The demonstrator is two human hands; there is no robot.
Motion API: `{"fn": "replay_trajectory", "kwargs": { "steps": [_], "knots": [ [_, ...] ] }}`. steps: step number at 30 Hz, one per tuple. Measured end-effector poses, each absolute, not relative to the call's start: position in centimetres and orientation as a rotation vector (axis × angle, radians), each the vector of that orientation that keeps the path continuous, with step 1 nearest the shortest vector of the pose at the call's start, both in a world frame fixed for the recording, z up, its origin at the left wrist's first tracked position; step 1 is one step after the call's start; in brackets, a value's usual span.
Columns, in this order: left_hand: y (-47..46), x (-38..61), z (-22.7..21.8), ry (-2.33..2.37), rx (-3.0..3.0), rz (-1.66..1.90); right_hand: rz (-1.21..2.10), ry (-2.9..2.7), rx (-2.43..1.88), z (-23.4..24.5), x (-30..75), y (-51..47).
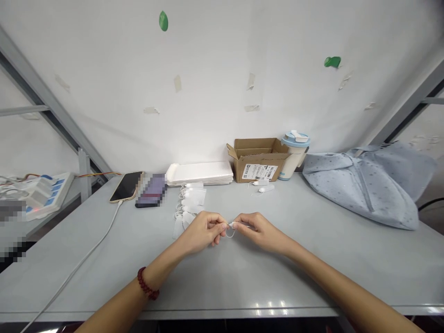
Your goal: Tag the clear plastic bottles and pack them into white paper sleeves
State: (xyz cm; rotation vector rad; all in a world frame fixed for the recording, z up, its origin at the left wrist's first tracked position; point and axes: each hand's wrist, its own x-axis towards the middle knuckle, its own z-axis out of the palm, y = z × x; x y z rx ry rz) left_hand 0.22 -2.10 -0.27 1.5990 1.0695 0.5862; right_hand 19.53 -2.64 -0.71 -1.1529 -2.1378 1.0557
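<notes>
Over the middle of the grey tabletop [243, 282], the two hands met almost fingertip to fingertip at a small white tag [231, 225]. The right hand [260, 230] had thumb and forefinger pinched on the tag's body. The left hand [207, 231] had its thumb and fingertips closed at the tag's narrow end, probably on its cord [230, 236], though the fingers hid most of that spot. Part of the cord hung in a thin loop between the hands.

Just beyond the left hand lay a column of white looped tags [193, 196]. Two more tags [266, 188] lay in front of an open cardboard box [256, 162]. Left of the box sat a stack of flat white packets [201, 173]; right of it stood a cup [293, 159] with a blue lid, then a pale blue bag [360, 185]. Farther left, a phone [127, 186] was connected to a white cable [93, 249].
</notes>
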Motion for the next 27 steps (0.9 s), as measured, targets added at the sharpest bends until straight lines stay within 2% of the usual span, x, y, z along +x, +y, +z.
{"fn": "replay_trajectory", "kwargs": {
  "steps": [16,23,27],
  "knots": [
    [-2.0,0.1,-0.1,1.066,1.632,0.498,1.048,-2.182,-1.122,-1.1,19.3,-2.5],
    [-1.7,-1.5,1.9,1.0,1.732,0.332,0.944,-2.264,-1.065,-1.0,19.6,-2.2],
    [-1.0,-3.7,3.8,1.059,1.772,0.341,0.681,-2.229,-1.201,-0.8,21.5,-0.7]
  ]
}}
